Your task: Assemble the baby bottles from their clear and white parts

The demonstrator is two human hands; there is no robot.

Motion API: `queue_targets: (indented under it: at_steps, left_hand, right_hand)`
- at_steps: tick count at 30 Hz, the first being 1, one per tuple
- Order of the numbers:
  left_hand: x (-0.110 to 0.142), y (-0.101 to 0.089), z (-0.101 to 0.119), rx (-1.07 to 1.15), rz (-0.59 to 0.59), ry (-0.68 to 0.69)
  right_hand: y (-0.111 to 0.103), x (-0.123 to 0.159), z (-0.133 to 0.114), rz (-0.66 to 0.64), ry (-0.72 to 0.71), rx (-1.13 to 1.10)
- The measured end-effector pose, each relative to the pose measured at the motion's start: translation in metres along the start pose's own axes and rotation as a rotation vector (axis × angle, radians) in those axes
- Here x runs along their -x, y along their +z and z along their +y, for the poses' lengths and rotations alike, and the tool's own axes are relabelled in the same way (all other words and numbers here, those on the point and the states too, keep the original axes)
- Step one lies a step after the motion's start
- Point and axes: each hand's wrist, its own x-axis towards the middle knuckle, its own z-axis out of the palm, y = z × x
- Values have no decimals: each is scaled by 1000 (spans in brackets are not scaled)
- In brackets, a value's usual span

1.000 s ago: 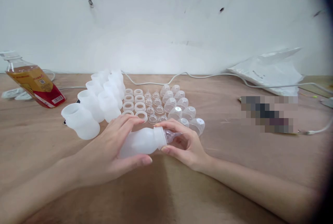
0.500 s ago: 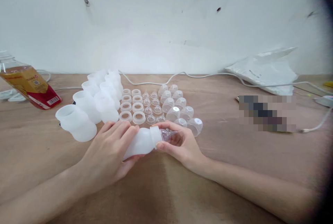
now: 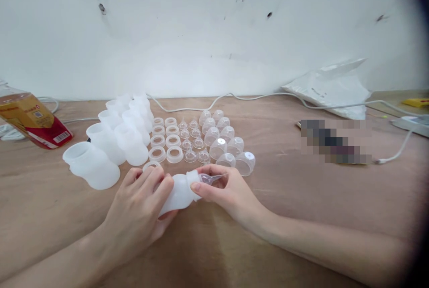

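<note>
My left hand (image 3: 142, 205) is wrapped round the body of a frosted white baby bottle (image 3: 179, 193), which lies tilted with its mouth to the right. A clear nipple (image 3: 207, 178) sticks out through the collar ring (image 3: 193, 184) on the bottle's neck. The thumb and fingers of my right hand (image 3: 231, 192) grip this ring. Just beyond my hands stand rows of loose collar rings (image 3: 157, 154), clear nipples (image 3: 190, 156) and clear domed caps (image 3: 246, 164). Open frosted bottles (image 3: 95, 167) stand in two rows at the left.
A drink bottle (image 3: 40, 120) with a red and yellow label is at the far left. A white cable (image 3: 254, 96) runs along the wall to a power strip (image 3: 410, 125). A plastic bag (image 3: 331, 89) and a pixelated flat object (image 3: 331, 141) lie at the right.
The whole view has shifted, so the things on the table appear further left. My hands still hold the bottle and ring; a collar ring near my left fingers has come into sight.
</note>
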Motion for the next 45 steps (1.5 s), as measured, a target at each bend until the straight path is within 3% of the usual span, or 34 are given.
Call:
queue_targets:
  at_steps: [4,7,9,11,12,16,20,23,26,29,34,39,45]
  left_hand:
    - [1,-3,-3,71,56,47]
    - [0,-12,-6,241,77,-29]
    - [1,-19,-7,399,27,-192]
    - [3,-23,-6,562,-27,-367]
    - [5,-24,-4,635,-52,-436]
    - [13,-19,1,898,-148,-603]
    - [18,-8,0,1122,-188,-665]
    - [18,-2,-7,1283,-227,-681]
    - [18,2,-12,1458,-198,-733]
    - [18,3,-13,1570,-132,-824]
    - [17,0,-12,1619,-150,-884]
    - [15,-1,-13,1638,-181,-919]
    - [15,-1,-12,1628,-171,-900]
  right_hand:
    - [-7,7,-10,-106,-137,125]
    - [-29,15,-21,-173,-436,410]
    - [-49,18,-21,8,-602,730]
    - [-69,18,-15,340,-617,1015]
    - [-78,17,-9,441,-582,1113]
    - [-94,15,15,401,-393,1214]
    - [-97,20,17,438,-249,1077]
    - [-92,25,-3,491,-357,698]
    - [-70,21,-23,311,-444,102]
    - [-34,9,-22,73,-358,-233]
    - [6,-3,6,-55,-306,-411]
    - [6,-3,17,-59,-219,-525]
    - [6,-6,19,-83,-213,-577]
